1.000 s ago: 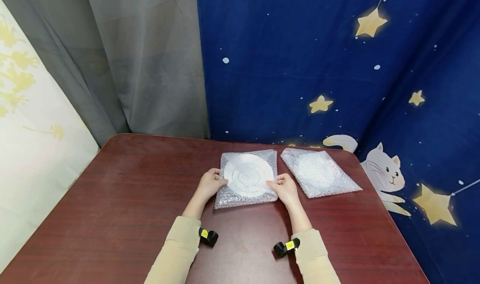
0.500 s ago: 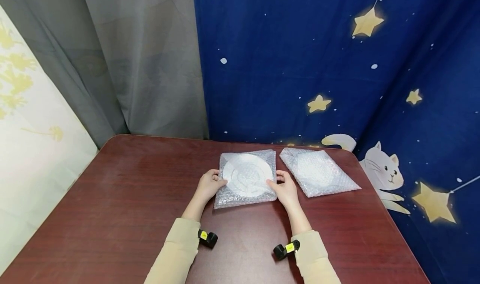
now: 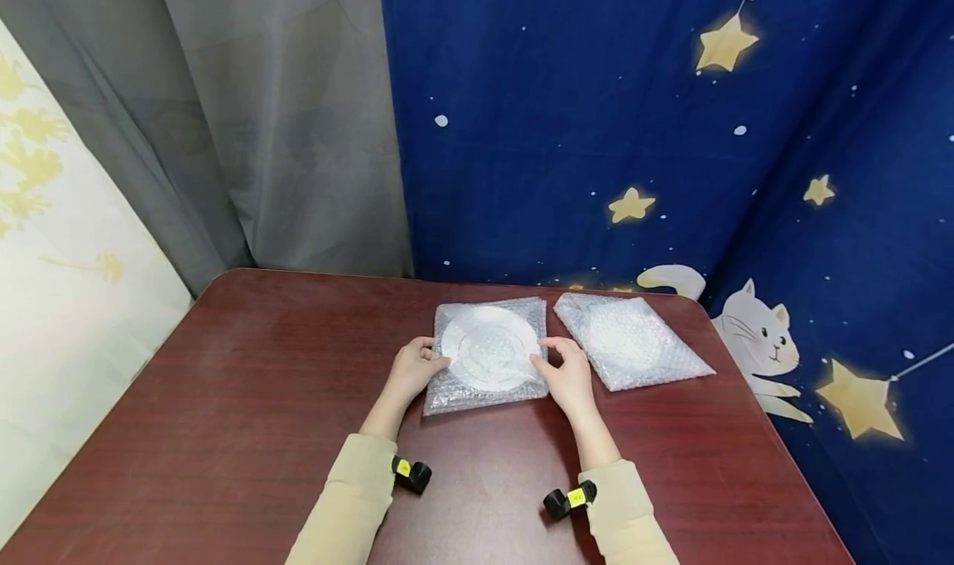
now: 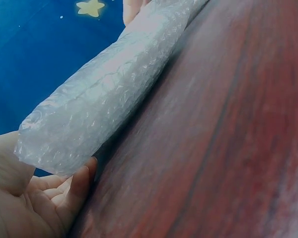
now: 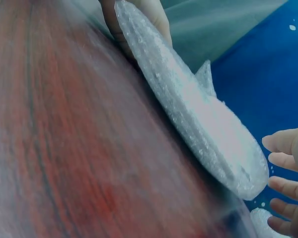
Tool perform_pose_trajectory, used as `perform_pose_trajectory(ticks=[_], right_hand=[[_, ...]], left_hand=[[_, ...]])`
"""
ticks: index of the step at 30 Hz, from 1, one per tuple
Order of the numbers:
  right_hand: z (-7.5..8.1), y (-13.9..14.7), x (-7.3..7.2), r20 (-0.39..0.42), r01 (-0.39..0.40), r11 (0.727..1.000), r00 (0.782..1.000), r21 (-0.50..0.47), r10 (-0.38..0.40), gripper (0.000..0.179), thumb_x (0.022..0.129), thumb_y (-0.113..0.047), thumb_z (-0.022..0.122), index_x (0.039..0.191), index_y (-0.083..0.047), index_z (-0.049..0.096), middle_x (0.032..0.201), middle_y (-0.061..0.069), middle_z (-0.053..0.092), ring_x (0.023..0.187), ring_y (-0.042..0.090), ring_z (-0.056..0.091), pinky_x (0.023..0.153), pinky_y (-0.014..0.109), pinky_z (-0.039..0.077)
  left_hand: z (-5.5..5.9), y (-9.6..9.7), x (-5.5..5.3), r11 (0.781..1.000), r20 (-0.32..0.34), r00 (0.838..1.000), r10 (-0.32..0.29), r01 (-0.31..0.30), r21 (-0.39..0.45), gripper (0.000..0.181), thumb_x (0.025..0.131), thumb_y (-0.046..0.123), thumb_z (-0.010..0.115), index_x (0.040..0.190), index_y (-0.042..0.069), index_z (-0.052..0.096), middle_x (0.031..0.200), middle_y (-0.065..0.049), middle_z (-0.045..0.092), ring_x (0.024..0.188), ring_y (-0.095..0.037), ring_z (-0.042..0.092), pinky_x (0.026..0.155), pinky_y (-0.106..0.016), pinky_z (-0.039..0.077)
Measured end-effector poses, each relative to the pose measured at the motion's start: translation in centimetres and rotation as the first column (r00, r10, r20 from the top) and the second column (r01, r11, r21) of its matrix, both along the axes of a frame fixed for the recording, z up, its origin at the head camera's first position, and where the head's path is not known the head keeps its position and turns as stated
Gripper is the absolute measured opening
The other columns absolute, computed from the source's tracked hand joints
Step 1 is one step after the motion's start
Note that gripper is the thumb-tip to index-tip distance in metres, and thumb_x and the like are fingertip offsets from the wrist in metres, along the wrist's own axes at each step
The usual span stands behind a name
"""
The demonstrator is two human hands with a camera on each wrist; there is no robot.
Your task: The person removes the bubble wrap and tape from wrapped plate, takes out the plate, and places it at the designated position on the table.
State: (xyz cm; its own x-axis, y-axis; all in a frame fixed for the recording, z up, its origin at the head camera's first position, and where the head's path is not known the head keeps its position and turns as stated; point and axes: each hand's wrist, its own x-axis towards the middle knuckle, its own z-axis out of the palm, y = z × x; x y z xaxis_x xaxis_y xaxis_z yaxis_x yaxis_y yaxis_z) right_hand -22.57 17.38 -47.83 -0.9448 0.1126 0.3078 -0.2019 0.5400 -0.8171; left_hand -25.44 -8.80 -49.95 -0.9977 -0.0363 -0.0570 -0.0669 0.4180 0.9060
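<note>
A bubble-wrapped plate [image 3: 489,350], white and round, lies at the table's far middle. My left hand [image 3: 410,373] grips its left edge, thumb on top; in the left wrist view, the fingers [image 4: 77,191] curl beneath the wrap [image 4: 99,94]. At the right edge is my right hand [image 3: 570,379], thumb and index finger spread over the border. The right wrist view shows those fingers [image 5: 285,141] loosely extended beside the wrapped plate [image 5: 203,119], with a gap visible to it. A second bubble-wrapped package [image 3: 633,345] lies just right of the right hand, its contents whitish and blurred.
The dark red wooden table [image 3: 261,408] extends left and in front of the packages. Behind it hang a grey curtain [image 3: 298,134] and a blue star-patterned curtain [image 3: 522,134]. The second package lies near the table's far right corner.
My right hand's fingers have loosened from the plate's right edge, and the index finger now reaches over the top. My left hand keeps its grip. The head view has shifted slightly.
</note>
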Motion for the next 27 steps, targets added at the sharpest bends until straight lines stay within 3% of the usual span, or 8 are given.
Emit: perform_pose_trajectory(ticks=[8, 17, 27], right_hand=[[1.2, -1.1, 0.7, -0.051, -0.072, 0.996, 0.996, 0.047, 0.074, 0.025, 0.080, -0.015, 0.077, 0.103, -0.005, 0.072, 0.105, 0.007, 0.066, 0.101, 0.029, 0.054, 0.086, 0.043, 0.042], [1.1, -2.0, 1.1, -0.058, -0.158, 0.982, 0.985, 0.103, 0.164, 0.023, 0.081, -0.016, 0.077, 0.101, -0.006, 0.073, 0.095, 0.004, 0.067, 0.093, 0.025, 0.056, 0.077, 0.041, 0.046], [0.8, -2.6, 1.3, -0.025, -0.187, 0.966, 0.981, 0.178, 0.195, 0.020, 0.080, -0.020, 0.077, 0.096, -0.008, 0.074, 0.101, 0.003, 0.068, 0.102, 0.024, 0.055, 0.089, 0.045, 0.042]], left_hand=[[0.2, -0.1, 0.0, 1.000, 0.003, 1.000, -0.007, 0.007, 0.014, 0.048, 0.082, 0.013, 0.073, 0.122, -0.006, 0.056, 0.082, -0.010, 0.060, 0.072, -0.021, 0.054, 0.066, -0.033, 0.046], [0.3, -0.1, 0.2, 1.000, 0.009, 1.000, -0.010, 0.009, 0.020, 0.047, 0.082, 0.013, 0.073, 0.122, -0.006, 0.056, 0.084, -0.011, 0.061, 0.073, -0.020, 0.055, 0.067, -0.034, 0.048], [0.3, 0.0, 0.2, 1.000, -0.010, 1.000, -0.005, 0.005, 0.022, 0.046, 0.082, 0.012, 0.073, 0.121, -0.006, 0.057, 0.080, -0.009, 0.060, 0.071, -0.019, 0.053, 0.064, -0.030, 0.046]])
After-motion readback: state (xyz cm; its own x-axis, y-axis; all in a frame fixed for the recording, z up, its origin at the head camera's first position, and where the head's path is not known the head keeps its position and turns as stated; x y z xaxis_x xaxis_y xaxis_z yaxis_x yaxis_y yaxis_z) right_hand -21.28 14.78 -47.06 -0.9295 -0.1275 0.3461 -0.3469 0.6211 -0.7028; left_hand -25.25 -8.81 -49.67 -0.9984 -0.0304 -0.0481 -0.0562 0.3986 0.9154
